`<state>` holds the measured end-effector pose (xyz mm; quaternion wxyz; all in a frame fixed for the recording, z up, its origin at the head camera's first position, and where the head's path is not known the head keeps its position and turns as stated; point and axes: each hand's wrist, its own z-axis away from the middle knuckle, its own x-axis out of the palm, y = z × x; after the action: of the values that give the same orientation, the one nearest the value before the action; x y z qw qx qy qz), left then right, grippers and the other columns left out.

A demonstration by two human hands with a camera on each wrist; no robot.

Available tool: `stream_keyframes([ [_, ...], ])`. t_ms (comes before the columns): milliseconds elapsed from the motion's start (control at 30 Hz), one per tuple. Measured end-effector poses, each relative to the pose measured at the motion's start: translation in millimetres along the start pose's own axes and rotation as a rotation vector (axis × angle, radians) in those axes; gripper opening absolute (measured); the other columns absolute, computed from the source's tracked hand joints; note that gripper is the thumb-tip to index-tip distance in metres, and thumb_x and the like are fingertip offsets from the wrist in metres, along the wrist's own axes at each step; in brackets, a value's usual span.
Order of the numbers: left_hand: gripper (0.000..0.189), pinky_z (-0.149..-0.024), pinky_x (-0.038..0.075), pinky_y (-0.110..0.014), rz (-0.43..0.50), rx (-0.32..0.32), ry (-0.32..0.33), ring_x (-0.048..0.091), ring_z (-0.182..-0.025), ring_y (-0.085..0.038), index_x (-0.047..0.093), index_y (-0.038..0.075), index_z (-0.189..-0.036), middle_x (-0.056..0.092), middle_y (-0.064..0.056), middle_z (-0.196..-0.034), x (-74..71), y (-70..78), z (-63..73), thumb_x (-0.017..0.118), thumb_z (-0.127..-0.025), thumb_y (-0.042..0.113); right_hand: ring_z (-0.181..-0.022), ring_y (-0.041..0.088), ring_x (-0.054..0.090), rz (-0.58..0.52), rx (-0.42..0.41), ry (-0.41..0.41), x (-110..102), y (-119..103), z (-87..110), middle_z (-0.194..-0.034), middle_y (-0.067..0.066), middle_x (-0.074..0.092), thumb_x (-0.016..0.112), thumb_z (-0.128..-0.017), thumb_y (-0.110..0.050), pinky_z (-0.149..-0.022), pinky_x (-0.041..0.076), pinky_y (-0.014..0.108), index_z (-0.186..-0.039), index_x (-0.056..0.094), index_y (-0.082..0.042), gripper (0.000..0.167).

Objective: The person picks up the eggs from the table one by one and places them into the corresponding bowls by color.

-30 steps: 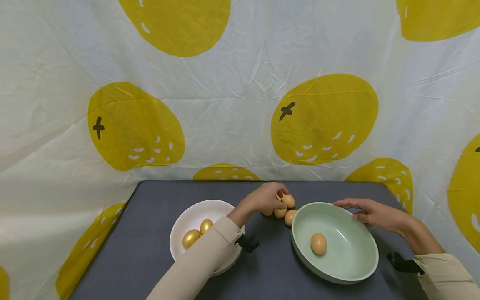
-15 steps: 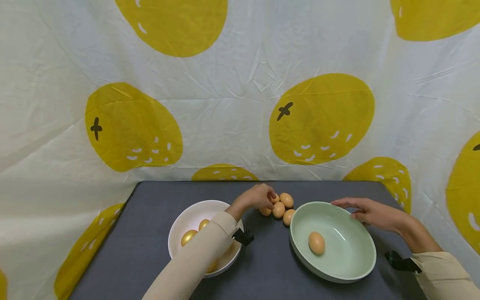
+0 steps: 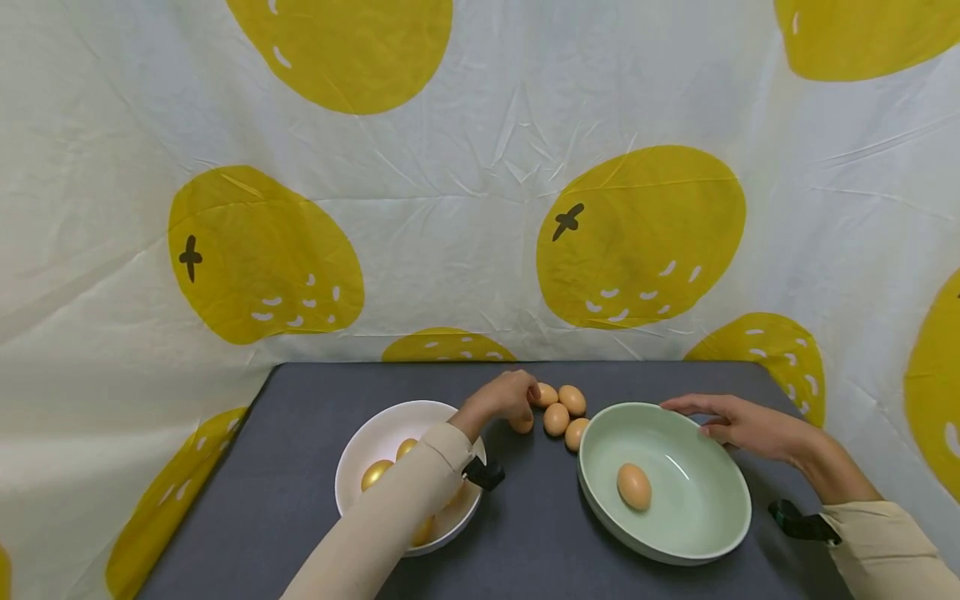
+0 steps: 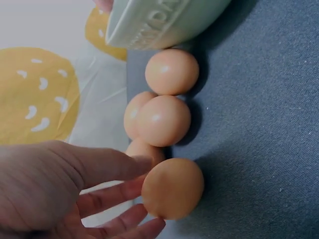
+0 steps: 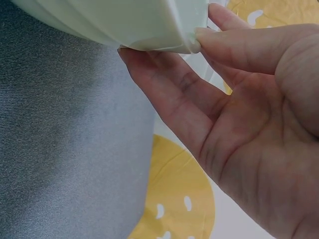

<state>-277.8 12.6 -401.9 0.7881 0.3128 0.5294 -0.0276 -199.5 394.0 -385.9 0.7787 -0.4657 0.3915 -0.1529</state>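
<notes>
My left hand (image 3: 510, 395) is at the left end of a group of brown eggs. Its thumb and fingers lie loosely around the nearest egg (image 4: 173, 189), with fingertips right at its lower edge. Several other eggs (image 4: 164, 120) sit close together beside it. A light green bowl (image 3: 701, 425) stands on the right with one brown egg (image 3: 634, 487) inside. My right hand (image 3: 738, 425) holds this bowl at its far right rim, thumb at the edge and other fingers against the outer wall (image 5: 144, 30).
A white bowl (image 3: 351, 454) with several gold eggs (image 3: 377, 475) stands on the left, partly hidden under my left forearm. Both bowls rest on a dark grey table (image 3: 255, 500). A fruit-patterned cloth (image 3: 450, 250) hangs behind its far edge.
My left hand has moved left across the eggs, from the right part of the group to the leftmost egg, uncovering the others. My right hand stays at the green bowl.
</notes>
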Motion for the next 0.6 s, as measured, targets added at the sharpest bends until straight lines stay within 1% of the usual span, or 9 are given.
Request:
stream_keyframes([
  [200, 0.054, -0.079, 0.049, -0.027, -0.086, -0.025, -0.009, 0.056, -0.095, -0.017, 0.07, 0.01, -0.127, 0.068, -0.005, -0.125, 4.2, 0.2, -3.0, 0.072, -0.075, -0.005, -0.12, 0.018, 0.06, -0.004, -0.017, -0.009, -0.1, 0.2, 0.8, -0.155, 0.035, 0.032, 0.047, -0.105, -0.003, -0.083, 0.058, 0.039, -0.156, 0.035, -0.002, 0.052],
  [267, 0.057, -0.075, 0.046, -0.028, -0.081, -0.036, -0.015, 0.054, -0.093, -0.018, 0.07, 0.01, -0.128, 0.068, -0.005, -0.123, 5.2, 0.1, -3.1, 0.071, -0.074, -0.007, -0.12, 0.019, 0.061, -0.008, -0.025, -0.015, 0.1, 0.8, 0.4, -0.155, 0.035, 0.032, 0.046, -0.106, -0.003, -0.083, 0.058, 0.039, -0.156, 0.034, -0.002, 0.052],
  [333, 0.055, -0.07, 0.043, -0.029, -0.062, -0.047, -0.016, 0.052, -0.089, -0.02, 0.071, 0.01, -0.125, 0.067, -0.004, -0.115, 6.3, 0.0, -3.0, 0.07, -0.073, -0.01, -0.12, 0.019, 0.061, -0.014, -0.031, -0.02, 0.0, 1.5, 0.0, -0.154, 0.036, 0.031, 0.046, -0.106, -0.002, -0.083, 0.058, 0.039, -0.156, 0.034, -0.001, 0.052],
  [367, 0.05, -0.067, 0.041, -0.03, -0.064, -0.053, -0.016, 0.05, -0.086, -0.019, 0.071, 0.009, -0.119, 0.066, -0.004, -0.109, 6.6, 0.1, -3.0, 0.07, -0.073, -0.01, -0.119, 0.019, 0.061, -0.017, -0.033, -0.022, -0.1, 1.8, -0.1, -0.154, 0.036, 0.031, 0.046, -0.106, -0.002, -0.083, 0.058, 0.039, -0.156, 0.034, -0.001, 0.052],
  [400, 0.039, -0.063, 0.038, -0.03, -0.064, -0.058, -0.023, 0.047, -0.08, -0.019, 0.071, 0.007, -0.108, 0.062, -0.003, -0.098, 7.3, 0.1, -3.5, 0.07, -0.074, -0.01, -0.119, 0.019, 0.062, -0.021, -0.033, -0.023, -0.2, 2.2, -0.1, -0.154, 0.036, 0.031, 0.046, -0.106, -0.002, -0.083, 0.058, 0.039, -0.156, 0.034, -0.001, 0.052],
  [433, 0.028, -0.06, 0.034, -0.03, -0.067, -0.064, -0.029, 0.043, -0.074, -0.019, 0.068, 0.007, -0.096, 0.055, -0.002, -0.089, 7.9, 0.0, -4.0, 0.07, -0.074, -0.01, -0.119, 0.019, 0.062, -0.028, -0.033, -0.025, -0.2, 2.5, -0.2, -0.154, 0.036, 0.031, 0.046, -0.106, -0.001, -0.083, 0.058, 0.039, -0.156, 0.034, -0.001, 0.052],
  [467, 0.022, -0.058, 0.031, -0.03, -0.069, -0.071, -0.032, 0.039, -0.07, -0.018, 0.063, 0.008, -0.084, 0.049, -0.001, -0.082, 8.5, 0.2, -4.2, 0.071, -0.074, -0.01, -0.119, 0.018, 0.062, -0.03, -0.034, -0.025, -0.3, 2.9, -0.2, -0.154, 0.037, 0.031, 0.045, -0.106, -0.001, -0.083, 0.058, 0.04, -0.156, 0.034, -0.001, 0.052],
  [500, 0.025, -0.056, 0.028, -0.03, -0.074, -0.078, -0.041, 0.033, -0.065, -0.017, 0.054, 0.01, -0.074, 0.041, 0.0, -0.075, 9.0, 0.2, -4.7, 0.071, -0.074, -0.009, -0.119, 0.018, 0.062, -0.034, -0.036, -0.027, -0.3, 3.4, -0.2, -0.154, 0.037, 0.031, 0.045, -0.106, -0.001, -0.083, 0.058, 0.04, -0.156, 0.034, -0.001, 0.052],
  [600, 0.038, -0.053, 0.023, -0.031, -0.097, -0.098, -0.071, 0.025, -0.059, -0.017, 0.043, 0.014, -0.064, 0.029, 0.0, -0.067, 8.9, 1.6, -4.2, 0.072, -0.076, -0.007, -0.119, 0.016, 0.062, -0.036, -0.041, -0.03, -0.5, 4.7, 0.2, -0.154, 0.037, 0.03, 0.045, -0.106, -0.002, -0.084, 0.058, 0.04, -0.156, 0.034, -0.001, 0.052],
])
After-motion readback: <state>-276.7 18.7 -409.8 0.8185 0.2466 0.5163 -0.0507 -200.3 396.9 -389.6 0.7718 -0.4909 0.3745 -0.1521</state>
